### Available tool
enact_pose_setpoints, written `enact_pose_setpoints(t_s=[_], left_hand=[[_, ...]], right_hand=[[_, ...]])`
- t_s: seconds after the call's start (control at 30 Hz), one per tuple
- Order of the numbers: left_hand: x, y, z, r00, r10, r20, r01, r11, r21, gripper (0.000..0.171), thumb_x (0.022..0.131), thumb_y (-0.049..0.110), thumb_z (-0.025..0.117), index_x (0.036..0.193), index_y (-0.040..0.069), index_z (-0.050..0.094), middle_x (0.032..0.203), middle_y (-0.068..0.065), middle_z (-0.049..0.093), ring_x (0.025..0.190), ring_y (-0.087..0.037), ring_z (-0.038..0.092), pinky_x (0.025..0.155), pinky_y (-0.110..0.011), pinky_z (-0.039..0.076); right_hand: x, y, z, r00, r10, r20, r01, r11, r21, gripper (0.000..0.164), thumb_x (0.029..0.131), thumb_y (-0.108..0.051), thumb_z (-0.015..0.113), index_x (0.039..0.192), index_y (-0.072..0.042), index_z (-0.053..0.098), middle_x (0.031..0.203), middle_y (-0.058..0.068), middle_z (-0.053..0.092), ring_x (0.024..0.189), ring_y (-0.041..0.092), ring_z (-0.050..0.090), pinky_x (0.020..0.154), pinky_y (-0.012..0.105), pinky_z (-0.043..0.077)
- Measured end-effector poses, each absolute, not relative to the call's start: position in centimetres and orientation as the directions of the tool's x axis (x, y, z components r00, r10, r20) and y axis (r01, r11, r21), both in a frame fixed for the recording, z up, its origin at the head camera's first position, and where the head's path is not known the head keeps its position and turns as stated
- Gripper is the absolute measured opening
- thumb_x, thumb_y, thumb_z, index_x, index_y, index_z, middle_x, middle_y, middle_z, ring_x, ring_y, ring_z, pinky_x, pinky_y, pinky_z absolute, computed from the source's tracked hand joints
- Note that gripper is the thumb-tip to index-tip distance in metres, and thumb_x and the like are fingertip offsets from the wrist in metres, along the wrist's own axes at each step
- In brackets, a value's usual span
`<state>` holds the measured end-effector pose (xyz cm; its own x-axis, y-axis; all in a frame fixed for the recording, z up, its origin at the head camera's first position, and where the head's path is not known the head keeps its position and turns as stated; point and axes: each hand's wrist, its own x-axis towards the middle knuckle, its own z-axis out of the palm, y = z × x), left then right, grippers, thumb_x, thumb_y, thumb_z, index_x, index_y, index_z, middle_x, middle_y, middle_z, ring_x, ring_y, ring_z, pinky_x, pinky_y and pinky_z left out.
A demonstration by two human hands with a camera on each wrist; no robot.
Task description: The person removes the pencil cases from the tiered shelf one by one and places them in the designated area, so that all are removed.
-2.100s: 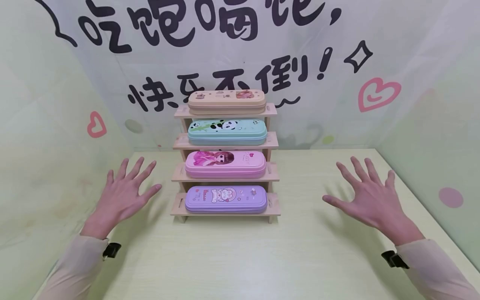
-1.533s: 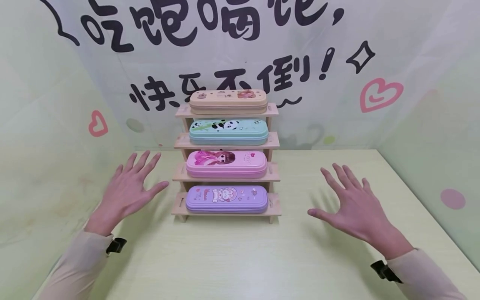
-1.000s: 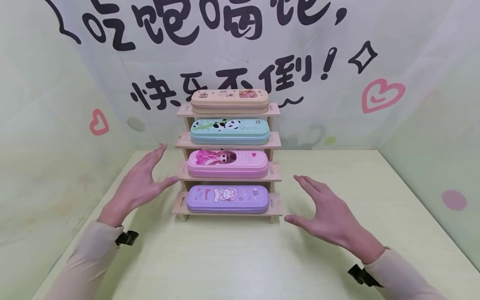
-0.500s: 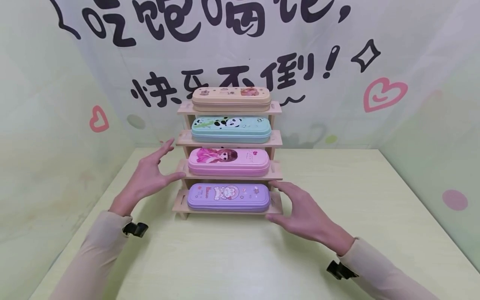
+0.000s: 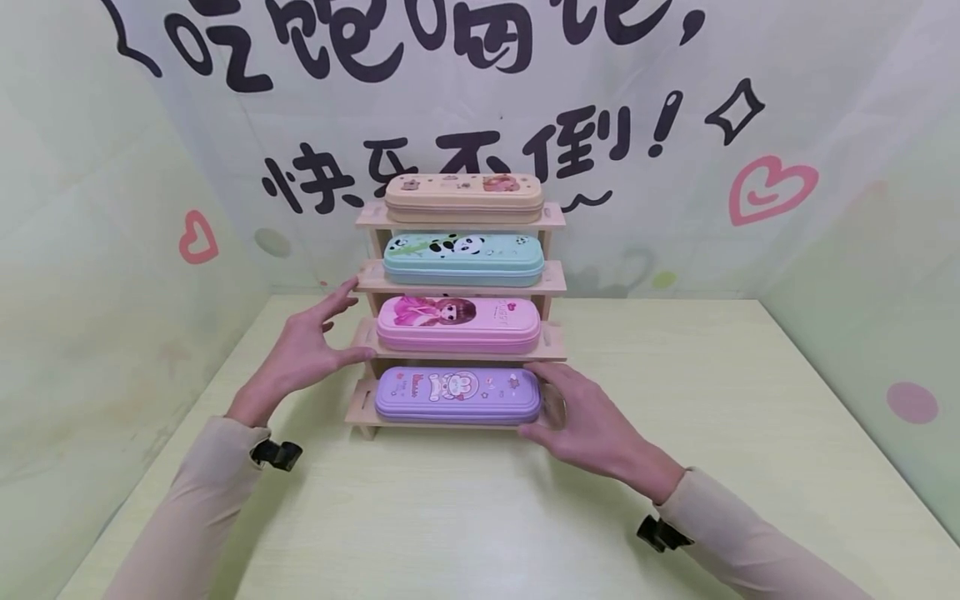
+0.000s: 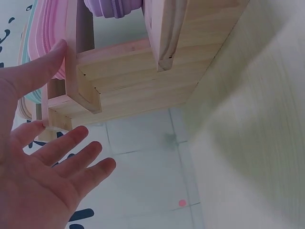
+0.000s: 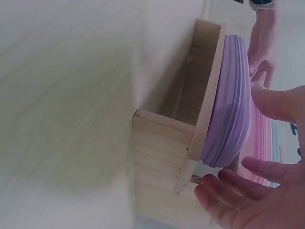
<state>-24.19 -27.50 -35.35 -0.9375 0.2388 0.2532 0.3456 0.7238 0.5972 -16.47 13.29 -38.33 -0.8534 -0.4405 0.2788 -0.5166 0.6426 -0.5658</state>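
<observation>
A wooden tiered rack (image 5: 552,337) holds several zipped pencil cases, one on each step. The lowest bears a purple pencil case (image 5: 457,395) with a rabbit print. Above it are a pink one (image 5: 480,325) with a doll print, a teal one (image 5: 495,258) with pandas and a beige one (image 5: 442,198) on top. My left hand (image 5: 300,348) is at the rack's left side, thumb and index finger touching shelf ends. My right hand (image 5: 596,421) is around the purple case's right end, thumb in front and fingers behind; the right wrist view (image 7: 267,195) shows the fingers spread.
The rack stands on a pale wood-grain table (image 5: 465,508). Behind it is a white backdrop (image 5: 637,75) with large black lettering and pink hearts. Pale green side walls (image 5: 862,275) flank the table. A black band with a small device (image 5: 663,533) sits at each wrist.
Both hands have come inward from the table's sides. The left has reached the rack's left edge, the right the purple pencil case's right end. The pencil cases have stayed on their steps.
</observation>
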Motion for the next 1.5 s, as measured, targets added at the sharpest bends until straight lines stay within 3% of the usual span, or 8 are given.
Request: enact_pose_setpoints(t_s=[0.37,0.63,1.03,1.27,1.5], left_hand=[[-24.4,-27.4,-35.3,-0.926,0.257,0.276,0.376,0.686,0.623,0.112,0.081,0.026,0.095,0.169,0.027,0.026,0.152,-0.020,0.055,0.144,-0.042,0.046,0.116,-0.062,0.043],[-24.7,-27.5,-35.5,-0.935,0.255,0.245,0.352,0.610,0.710,0.111,0.081,0.021,0.096,0.169,0.031,0.028,0.146,-0.022,0.059,0.136,-0.042,0.055,0.116,-0.058,0.044],[-25.0,-27.8,-35.6,-0.935,0.262,0.239,0.350,0.568,0.745,0.110,0.080,0.016,0.096,0.168,0.031,0.031,0.137,-0.019,0.065,0.128,-0.038,0.061,0.114,-0.054,0.048],[-25.0,-27.7,-35.5,-0.938,0.256,0.235,0.343,0.568,0.749,0.110,0.079,0.016,0.096,0.167,0.033,0.032,0.137,-0.019,0.065,0.128,-0.038,0.061,0.114,-0.053,0.048],[-24.9,-27.7,-35.5,-0.939,0.255,0.232,0.339,0.558,0.757,0.110,0.080,0.014,0.096,0.167,0.033,0.032,0.137,-0.018,0.065,0.128,-0.037,0.061,0.114,-0.052,0.048]], right_hand=[[-16.6,12.5,-38.3,-0.849,-0.445,0.286,-0.524,0.637,-0.565,0.079,0.085,-0.019,0.091,0.151,0.001,0.052,0.145,0.013,0.060,0.135,0.030,0.057,0.116,0.048,0.048],[-16.8,12.4,-38.5,-0.841,-0.449,0.301,-0.537,0.635,-0.555,0.074,0.085,-0.017,0.092,0.146,0.002,0.056,0.142,0.014,0.061,0.130,0.029,0.060,0.112,0.046,0.052],[-16.9,12.5,-38.4,-0.844,-0.457,0.283,-0.530,0.624,-0.574,0.079,0.082,-0.017,0.094,0.148,0.002,0.055,0.141,0.014,0.062,0.116,0.023,0.063,0.094,0.040,0.061],[-17.5,12.1,-38.3,-0.841,-0.482,0.245,-0.526,0.628,-0.573,0.085,0.083,-0.026,0.094,0.152,0.000,0.051,0.144,0.014,0.061,0.126,0.026,0.061,0.111,0.045,0.052],[-17.5,11.9,-38.6,-0.863,-0.452,0.227,-0.493,0.651,-0.577,0.088,0.080,-0.027,0.096,0.150,0.003,0.053,0.150,0.019,0.055,0.136,0.036,0.054,0.116,0.051,0.046]])
